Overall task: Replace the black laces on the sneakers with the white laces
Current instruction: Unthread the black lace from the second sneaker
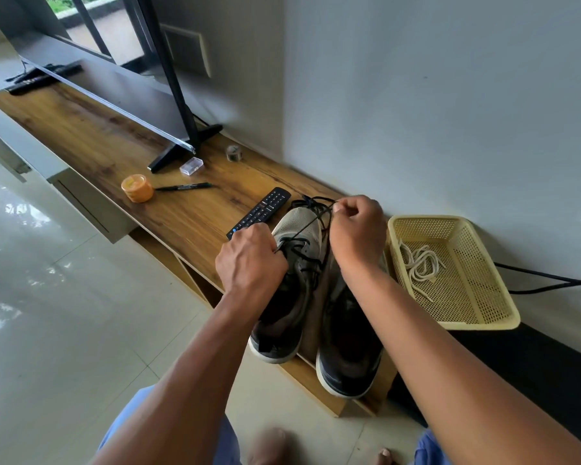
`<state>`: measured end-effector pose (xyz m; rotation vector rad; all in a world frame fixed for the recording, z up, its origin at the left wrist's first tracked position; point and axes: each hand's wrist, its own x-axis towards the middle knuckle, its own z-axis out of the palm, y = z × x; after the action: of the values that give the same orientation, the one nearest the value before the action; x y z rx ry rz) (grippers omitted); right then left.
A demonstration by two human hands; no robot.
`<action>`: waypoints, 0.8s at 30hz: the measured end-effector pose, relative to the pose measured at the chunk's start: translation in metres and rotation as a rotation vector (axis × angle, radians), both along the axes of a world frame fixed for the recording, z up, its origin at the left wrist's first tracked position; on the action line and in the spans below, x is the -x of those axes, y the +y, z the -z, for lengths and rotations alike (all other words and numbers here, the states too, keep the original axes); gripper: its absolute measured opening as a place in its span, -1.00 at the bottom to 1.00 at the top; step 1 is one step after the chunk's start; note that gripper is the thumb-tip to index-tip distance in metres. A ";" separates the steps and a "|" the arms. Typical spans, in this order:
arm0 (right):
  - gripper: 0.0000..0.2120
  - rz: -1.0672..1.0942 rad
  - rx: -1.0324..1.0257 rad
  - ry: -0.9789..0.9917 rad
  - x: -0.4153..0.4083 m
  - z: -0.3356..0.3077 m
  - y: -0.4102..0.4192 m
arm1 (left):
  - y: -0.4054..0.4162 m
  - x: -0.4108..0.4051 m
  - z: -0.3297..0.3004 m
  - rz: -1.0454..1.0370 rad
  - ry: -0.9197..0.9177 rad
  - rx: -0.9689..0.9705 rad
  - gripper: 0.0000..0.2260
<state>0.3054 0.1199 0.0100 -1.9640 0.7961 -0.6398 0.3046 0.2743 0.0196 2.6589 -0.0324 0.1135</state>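
1. Two sneakers stand side by side at the near edge of a wooden TV bench (91, 129), heels toward the viewer: the right sneaker (348, 350) nearest, the left sneaker (291, 286) at its 10 o'clock.
2. Left hand (250, 260), fingers curled, grips the left sneaker's lacing at the eyelets.
3. Right hand (358, 229) pinches a black lace (307, 226), drawn taut toward 1 o'clock.
4. White laces (420, 266) lie loose in a yellow basket (483, 297), at 3 o'clock of the sneakers.
5. Remote control (259, 212), marker (183, 187) and orange tub (137, 188) lie farther, toward 10 o'clock.
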 end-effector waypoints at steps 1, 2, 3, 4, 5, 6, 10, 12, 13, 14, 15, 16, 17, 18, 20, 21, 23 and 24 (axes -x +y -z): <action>-0.90 0.058 -0.079 -0.028 0.000 -0.003 -0.001 | 0.000 0.000 0.000 -0.002 0.000 -0.003 -0.89; -0.90 0.120 -0.160 -0.064 0.000 -0.006 -0.002 | 0.001 0.000 0.000 -0.008 0.005 -0.008 -0.89; -0.87 0.182 -0.223 -0.100 0.001 -0.010 -0.005 | 0.002 -0.001 0.000 -0.017 0.013 -0.019 -0.89; -0.85 0.230 -0.256 -0.122 0.002 -0.015 -0.010 | 0.003 -0.002 -0.001 -0.028 0.022 -0.032 -0.89; -0.85 0.254 -0.245 -0.126 0.003 -0.018 -0.016 | 0.004 -0.002 0.000 -0.040 0.027 -0.041 -0.90; -0.87 0.246 -0.211 -0.112 0.003 -0.019 -0.022 | 0.005 -0.002 0.000 -0.050 0.027 -0.045 -0.90; -0.86 0.008 -0.172 0.002 0.010 -0.017 -0.023 | 0.006 -0.003 0.003 -0.024 0.021 -0.034 -0.89; -0.80 -0.180 -0.142 0.029 0.012 -0.019 -0.016 | 0.006 -0.005 0.003 0.032 0.021 -0.012 -0.83; -0.75 -0.277 -0.121 0.033 0.013 -0.022 -0.013 | 0.006 -0.006 0.003 0.060 0.016 0.007 -0.80; -0.69 -0.376 -0.113 0.031 0.014 -0.024 -0.012 | 0.006 -0.007 0.003 0.085 0.000 0.027 -0.79; -0.63 -0.481 -0.118 0.026 0.014 -0.028 -0.012 | 0.006 -0.008 0.004 0.106 -0.025 0.042 -0.79; -0.58 -0.594 -0.133 0.030 0.014 -0.030 -0.013 | 0.006 -0.009 0.005 0.121 -0.045 0.054 -0.79; -0.53 -0.707 -0.142 0.047 0.014 -0.032 -0.016 | 0.007 -0.010 0.007 0.133 -0.052 0.064 -0.78; -0.50 -0.809 -0.137 0.075 0.013 -0.032 -0.019 | 0.007 -0.011 0.008 0.145 -0.046 0.073 -0.77; -0.51 -0.913 -0.042 0.133 0.009 -0.027 -0.024 | 0.008 -0.015 0.012 0.192 -0.012 0.086 -0.74; -0.57 -0.892 0.042 0.154 0.006 -0.021 -0.025 | 0.008 -0.017 0.014 0.228 0.003 0.085 -0.72; -0.76 -0.788 0.195 0.194 0.000 -0.008 -0.026 | 0.007 -0.018 0.015 0.293 0.033 0.068 -0.67; -0.84 -0.727 0.251 0.205 0.000 -0.004 -0.024 | 0.007 -0.018 0.015 0.305 0.050 0.061 -0.65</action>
<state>0.3051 0.0955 0.0144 -2.3700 0.0735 -0.1024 0.3230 0.2810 0.0042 2.5604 -0.4097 -0.0508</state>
